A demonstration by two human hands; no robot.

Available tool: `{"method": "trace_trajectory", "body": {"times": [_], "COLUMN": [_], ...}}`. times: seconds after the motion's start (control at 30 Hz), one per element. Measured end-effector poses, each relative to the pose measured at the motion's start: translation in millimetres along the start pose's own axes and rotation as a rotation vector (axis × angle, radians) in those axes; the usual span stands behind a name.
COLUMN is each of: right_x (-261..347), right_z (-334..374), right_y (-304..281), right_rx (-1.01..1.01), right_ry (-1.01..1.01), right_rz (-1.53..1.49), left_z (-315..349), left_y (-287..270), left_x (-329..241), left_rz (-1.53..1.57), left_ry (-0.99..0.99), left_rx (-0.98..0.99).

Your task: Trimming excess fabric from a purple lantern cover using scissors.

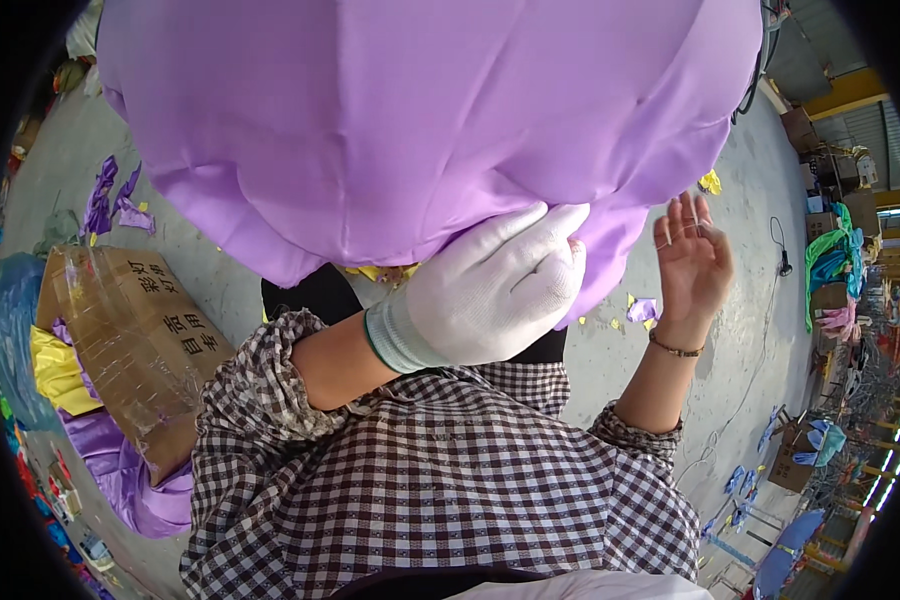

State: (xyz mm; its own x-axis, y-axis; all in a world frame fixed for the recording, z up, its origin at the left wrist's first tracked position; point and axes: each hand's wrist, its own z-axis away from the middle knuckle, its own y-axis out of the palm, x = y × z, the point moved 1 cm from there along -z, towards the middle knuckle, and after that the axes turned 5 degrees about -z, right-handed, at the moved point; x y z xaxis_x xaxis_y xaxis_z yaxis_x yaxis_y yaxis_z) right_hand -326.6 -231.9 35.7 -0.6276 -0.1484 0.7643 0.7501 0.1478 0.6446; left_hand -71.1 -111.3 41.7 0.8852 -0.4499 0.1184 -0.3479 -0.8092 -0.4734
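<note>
The white-gloved left hand (490, 290) presses its curled fingers (545, 255) against the lower edge of the purple fabric canopy (420, 120); the bare right hand (692, 262) hangs open just beside it, holding nothing.

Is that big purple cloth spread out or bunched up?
Spread out: the purple cloth billows in one wide sheet across the top. The gloved left hand grips its lower edge; the bare right hand is open beside it.
</note>
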Motion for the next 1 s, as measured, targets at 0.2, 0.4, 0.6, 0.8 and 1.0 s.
{"method": "trace_trajectory", "body": {"times": [0.2, 0.4, 0.6, 0.8, 1.0], "right_x": [8.4, -18.6, -20.4, -1.7, -26.1], "right_z": [19.2, 23.7, 36.0, 55.9, 46.5], "right_y": [52.3, 137.5, 134.0, 146.7, 161.9], "right_rx": [0.056, 0.577, 0.464, 0.702, 0.268], "right_ry": [-1.101, -1.482, -1.718, -1.481, -1.087], "right_rz": [0.979, 1.486, 1.748, 1.654, 1.2], "left_z": [4.1, -1.1, -1.1, -3.0, 0.7], "left_y": [2.6, -4.0, -6.4, -12.7, -8.5], "left_x": [2.8, 6.4, 2.2, 3.6, 4.9], "left_rz": [-0.008, 0.107, 0.168, 0.19, 0.113], "left_ry": [0.002, 0.004, -0.053, -0.046, 0.03], "left_rx": [-0.016, 0.058, 0.069, 0.111, 0.051]}}
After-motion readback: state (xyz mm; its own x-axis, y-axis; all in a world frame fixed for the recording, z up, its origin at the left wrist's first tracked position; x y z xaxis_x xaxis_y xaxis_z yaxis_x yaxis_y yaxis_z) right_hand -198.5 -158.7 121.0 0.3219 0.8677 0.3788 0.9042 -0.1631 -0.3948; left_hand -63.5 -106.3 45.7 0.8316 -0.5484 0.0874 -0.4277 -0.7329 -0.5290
